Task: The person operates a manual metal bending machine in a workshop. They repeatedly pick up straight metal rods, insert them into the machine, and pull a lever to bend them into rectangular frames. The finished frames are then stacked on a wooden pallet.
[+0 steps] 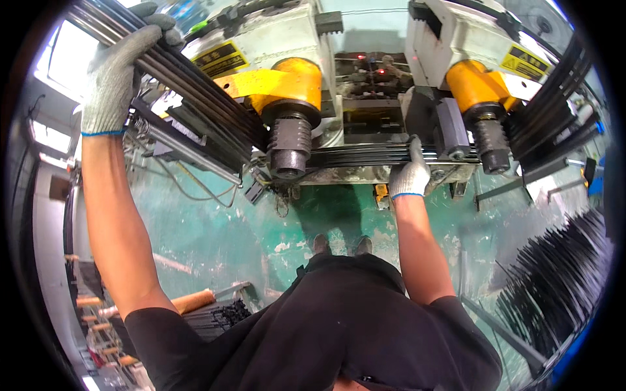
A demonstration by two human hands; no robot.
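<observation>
A bundle of long, dark metal rods [358, 156] runs across the front of a bending machine [274, 39] and slants upward at both sides. At the upper left, my left hand [120, 68] in a grey knit glove wraps round the raised rods on that side. My right hand [411, 177], gloved too, is closed on the middle stretch, one finger lying over the rods and the others hidden. Close by the rods stand two ribbed steel rollers [289, 140], each below a yellow arm [287, 85]. A dark steel block [450, 127] sits just right of my right hand.
Many black rods [554, 274] stand bunched at the lower right, beside a metal frame [505, 335]. More rods [218, 318] lie at the lower left near an orange-brown roll [192, 301]. A coil spring [153, 133] and a cable [202, 192] are below the left arm.
</observation>
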